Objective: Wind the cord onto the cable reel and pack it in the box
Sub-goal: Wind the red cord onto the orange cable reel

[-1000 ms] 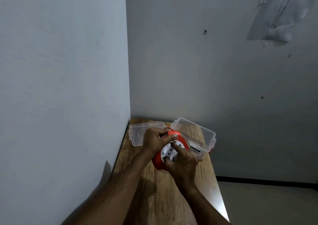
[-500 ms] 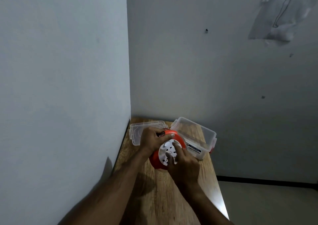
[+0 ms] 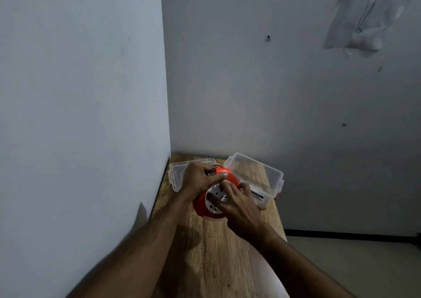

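I see the left hand clenched over the top rim of the orange cable reel, fingers wrapped around it. The right hand presses curled fingers on the reel's white socket face. The reel sits tilted on the wooden table (in a room corner), touching the open clear box; its lid lies behind the left hand.
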Motion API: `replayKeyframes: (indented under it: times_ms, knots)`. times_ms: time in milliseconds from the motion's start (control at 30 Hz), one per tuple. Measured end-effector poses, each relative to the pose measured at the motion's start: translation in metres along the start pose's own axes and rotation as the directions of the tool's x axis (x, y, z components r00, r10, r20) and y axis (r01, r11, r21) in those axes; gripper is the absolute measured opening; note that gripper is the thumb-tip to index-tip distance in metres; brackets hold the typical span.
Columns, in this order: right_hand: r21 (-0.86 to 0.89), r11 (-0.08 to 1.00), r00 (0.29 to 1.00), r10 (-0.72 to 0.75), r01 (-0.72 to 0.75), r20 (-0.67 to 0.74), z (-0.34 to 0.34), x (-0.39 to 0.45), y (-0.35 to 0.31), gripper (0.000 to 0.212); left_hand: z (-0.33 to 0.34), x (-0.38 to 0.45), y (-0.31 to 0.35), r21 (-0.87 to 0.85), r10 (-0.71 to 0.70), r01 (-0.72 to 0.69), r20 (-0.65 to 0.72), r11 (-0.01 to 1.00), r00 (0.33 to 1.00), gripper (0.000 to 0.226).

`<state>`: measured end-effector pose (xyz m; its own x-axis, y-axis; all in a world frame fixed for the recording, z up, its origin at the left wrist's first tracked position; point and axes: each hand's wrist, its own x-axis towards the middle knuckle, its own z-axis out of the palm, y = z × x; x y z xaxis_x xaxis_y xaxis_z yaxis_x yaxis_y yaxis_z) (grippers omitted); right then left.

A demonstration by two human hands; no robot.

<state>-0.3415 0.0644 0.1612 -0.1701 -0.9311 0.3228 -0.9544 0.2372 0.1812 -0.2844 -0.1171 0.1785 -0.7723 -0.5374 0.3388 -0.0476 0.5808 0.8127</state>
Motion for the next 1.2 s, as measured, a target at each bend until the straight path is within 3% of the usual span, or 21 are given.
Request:
replayKeyframes:
  times_ms: [233,367,467,567,833,900,967,1033,1100,1167,1200]
  knots:
    - [0.004,0.998,0.991,-0.057,0.058,-0.125,0.010,0.013,0.007,0.066,0.006,0.002,0.002,0.034,0.054,-0.053,-0.038,0.998,0.998,0.050]
    - [0.065,0.997,0.975,-0.028,0.043,-0.222,0.006,0.016,0.010,0.068,0.005,0.007,0.004,0.077,0.063,-0.060,-0.041,0.995,0.997,0.058]
    - [0.244,0.966,0.955,0.152,-0.089,-0.254,0.005,0.018,0.009,0.064,0.006,0.006,0.003,0.011,0.027,-0.026,-0.085,1.000,0.996,0.048]
    - [0.430,0.862,0.890,0.392,-0.268,-0.231,0.004,0.022,0.004,0.059,0.008,0.005,0.009,-0.030,-0.026,0.021,-0.150,0.999,0.988,0.037]
    - [0.579,0.672,0.720,0.665,-0.461,-0.198,0.013,0.018,-0.021,0.057,0.008,0.002,0.014,0.018,0.010,-0.009,-0.086,1.000,0.996,0.034]
    - [0.591,0.675,0.720,0.660,-0.442,-0.216,0.014,0.015,-0.024,0.056,0.008,0.001,0.012,0.014,-0.008,0.009,-0.067,1.000,0.998,0.034]
    - [0.590,0.710,0.762,0.604,-0.383,-0.233,0.015,0.013,-0.022,0.057,0.008,0.001,0.008,-0.023,-0.029,0.028,-0.077,0.999,0.997,0.032]
    - [0.575,0.752,0.808,0.534,-0.321,-0.248,0.015,0.013,-0.016,0.060,0.007,-0.001,0.005,-0.076,-0.055,0.047,-0.112,0.996,0.992,0.031]
    - [0.549,0.781,0.810,0.512,-0.298,-0.288,0.016,0.010,-0.011,0.059,0.004,-0.001,0.003,-0.095,-0.070,0.055,-0.157,0.994,0.985,0.031]
    - [0.568,0.756,0.716,0.589,-0.325,-0.374,0.016,0.007,-0.008,0.048,0.003,0.000,0.003,-0.130,-0.093,0.068,-0.195,0.989,0.977,0.031]
    - [0.631,0.694,0.619,0.675,-0.348,-0.401,0.015,0.007,-0.007,0.042,0.004,0.000,0.003,-0.152,-0.115,0.084,-0.206,0.985,0.972,0.030]
